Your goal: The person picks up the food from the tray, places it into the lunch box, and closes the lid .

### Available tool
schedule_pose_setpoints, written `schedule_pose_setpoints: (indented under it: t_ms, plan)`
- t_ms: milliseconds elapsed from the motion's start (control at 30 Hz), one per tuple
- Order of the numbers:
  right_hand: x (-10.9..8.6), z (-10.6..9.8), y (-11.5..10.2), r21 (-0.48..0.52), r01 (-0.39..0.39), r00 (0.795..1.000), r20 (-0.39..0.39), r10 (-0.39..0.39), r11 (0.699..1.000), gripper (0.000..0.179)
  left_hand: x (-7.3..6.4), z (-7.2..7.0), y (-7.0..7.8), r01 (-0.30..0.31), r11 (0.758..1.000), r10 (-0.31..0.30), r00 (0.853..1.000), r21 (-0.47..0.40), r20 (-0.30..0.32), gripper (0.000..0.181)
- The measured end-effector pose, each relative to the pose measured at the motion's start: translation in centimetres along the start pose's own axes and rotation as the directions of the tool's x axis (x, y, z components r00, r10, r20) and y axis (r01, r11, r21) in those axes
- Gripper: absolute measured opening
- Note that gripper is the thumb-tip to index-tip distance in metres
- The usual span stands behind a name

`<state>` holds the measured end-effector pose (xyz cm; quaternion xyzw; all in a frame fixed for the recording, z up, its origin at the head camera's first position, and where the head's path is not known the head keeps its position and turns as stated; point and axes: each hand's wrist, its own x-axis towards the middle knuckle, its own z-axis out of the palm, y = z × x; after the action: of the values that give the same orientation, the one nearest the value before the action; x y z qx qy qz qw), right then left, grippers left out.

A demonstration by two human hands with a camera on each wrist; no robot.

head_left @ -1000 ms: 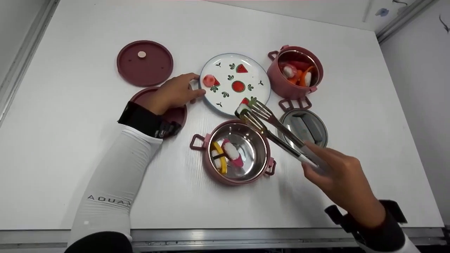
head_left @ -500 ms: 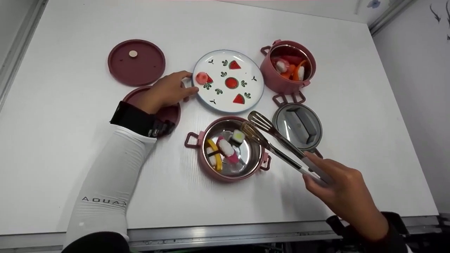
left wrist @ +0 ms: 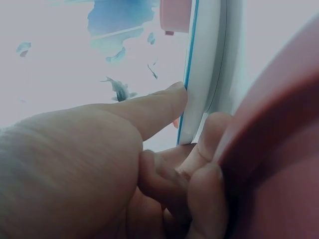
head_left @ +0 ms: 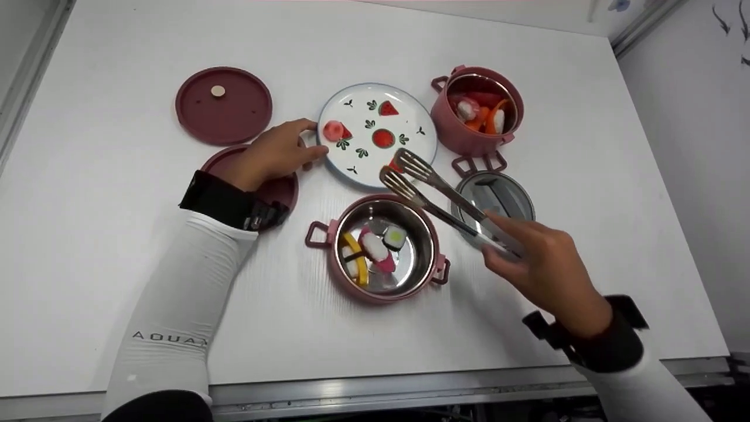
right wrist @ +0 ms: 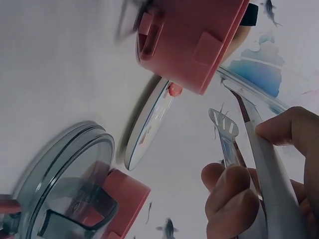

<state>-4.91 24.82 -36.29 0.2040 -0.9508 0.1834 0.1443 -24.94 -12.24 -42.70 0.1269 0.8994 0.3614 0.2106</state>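
Observation:
In the head view my left hand [head_left: 275, 152] holds the left rim of a white plate [head_left: 404, 120] painted with watermelon slices. A small pink round toy food piece [head_left: 334, 130] lies at that rim. My right hand [head_left: 536, 264] grips metal tongs [head_left: 455, 198]; their slotted tips are apart with nothing between them, over the plate's near edge. Just in front stands a pink pot [head_left: 381, 298] with steel inside. It contains a toy sushi roll [head_left: 395, 237], a pink-and-white sushi piece [head_left: 376, 246] and a yellow-banded one [head_left: 355, 264].
A second pink pot [head_left: 463, 138] with red and orange toy food stands right of the plate. Nearer lies a glass lid [head_left: 492, 187], partly behind the tongs. Two dark red lids [head_left: 234, 120] [head_left: 281, 190] lie left, one under my left forearm.
The tongs carried the sushi roll from the plate's near edge into the near pot and let it go. They have since moved back up over the plate. My left hand stays at the rim.

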Motion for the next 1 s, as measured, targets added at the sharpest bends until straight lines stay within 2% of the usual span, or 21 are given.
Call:
schedule_pose_setpoints:
  t_ms: [200,333,533,667,1000]
  plan:
    - [6.1,3.2,1.4,0.049,-0.081,0.991,0.107,0.075,0.996,0.040,-0.1,0.0,0.0,0.024,1.000,-0.025,1.000,0.010,0.007,0.056]
    - [8.4,4.4,1.9,0.077,-0.116,0.980,0.173,0.101,0.990,0.038,0.1,0.4,0.5,0.021,1.000,-0.021,1.000,0.018,0.008,0.057]
    - [9.6,5.3,1.9,0.108,-0.144,0.966,0.230,0.116,0.984,0.038,0.1,1.0,1.4,0.000,1.000,0.000,1.000,0.021,0.011,0.053]
    - [10.0,5.4,1.6,0.109,-0.136,0.966,0.234,0.108,0.985,0.040,0.0,1.3,1.7,-0.009,1.000,0.008,1.000,0.012,0.015,0.053]
    - [10.2,5.6,1.2,0.108,-0.175,0.949,0.282,0.138,0.979,0.040,0.0,1.6,2.0,-0.030,0.999,0.029,0.999,0.023,0.016,0.053]
